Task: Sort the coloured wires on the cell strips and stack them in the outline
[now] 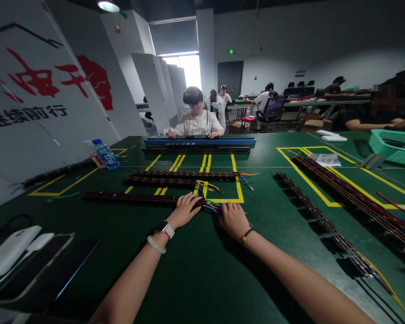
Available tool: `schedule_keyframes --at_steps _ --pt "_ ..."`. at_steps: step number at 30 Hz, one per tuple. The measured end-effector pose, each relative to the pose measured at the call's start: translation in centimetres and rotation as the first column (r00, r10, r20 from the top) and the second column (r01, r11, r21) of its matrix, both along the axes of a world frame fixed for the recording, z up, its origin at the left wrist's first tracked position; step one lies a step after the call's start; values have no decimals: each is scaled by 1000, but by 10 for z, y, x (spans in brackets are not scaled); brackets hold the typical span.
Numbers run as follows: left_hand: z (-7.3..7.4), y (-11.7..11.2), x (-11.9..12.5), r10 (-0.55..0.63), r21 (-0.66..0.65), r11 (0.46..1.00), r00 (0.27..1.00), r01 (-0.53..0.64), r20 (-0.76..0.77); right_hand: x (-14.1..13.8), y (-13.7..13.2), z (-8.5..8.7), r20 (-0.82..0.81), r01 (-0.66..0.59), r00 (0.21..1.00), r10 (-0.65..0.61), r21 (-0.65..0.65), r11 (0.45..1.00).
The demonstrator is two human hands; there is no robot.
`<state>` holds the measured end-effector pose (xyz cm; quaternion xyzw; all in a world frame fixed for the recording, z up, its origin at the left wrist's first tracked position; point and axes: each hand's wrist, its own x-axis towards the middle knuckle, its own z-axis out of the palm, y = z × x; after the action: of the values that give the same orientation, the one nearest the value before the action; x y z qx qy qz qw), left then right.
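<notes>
A long dark strip with copper-coloured rails (131, 198) lies across the table in front of me. My left hand (185, 210) is over its right end, fingers curved onto it and holding it down. Red, green and blue wires (212, 206) come out of that end. My right hand (234, 220) is closed around the wires' far ends, which its curled fingers hide. Just beyond lie two similar strips, a longer one (185, 175) and a shorter one (158, 182), with coloured wires and metal lugs at their right ends.
More railed strips (324, 220) lie at right, near a green basket (396, 146). A water bottle (106, 154) leans at left; phones (33, 267) and a white power bank (11, 249) lie near me. Opposite, a person (197, 119) touches a blue bar (199, 142). Yellow tape marks the table.
</notes>
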<state>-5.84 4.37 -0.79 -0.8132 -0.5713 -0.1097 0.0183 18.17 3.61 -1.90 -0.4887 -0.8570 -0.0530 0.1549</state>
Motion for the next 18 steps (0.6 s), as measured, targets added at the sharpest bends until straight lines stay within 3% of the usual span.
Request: schedule_keyframes --at_steps 8,14,18 --pt "-2 13 34 -55 -11 998 997 56 45 31 19 -4 107 144 985 -137 -65 987" --pt "-13 32 76 -53 37 998 997 51 56 70 26 -13 117 225 969 -218 -46 973" --pt "-10 29 98 -128 75 990 988 122 82 95 21 -15 112 237 966 -235 -10 971"
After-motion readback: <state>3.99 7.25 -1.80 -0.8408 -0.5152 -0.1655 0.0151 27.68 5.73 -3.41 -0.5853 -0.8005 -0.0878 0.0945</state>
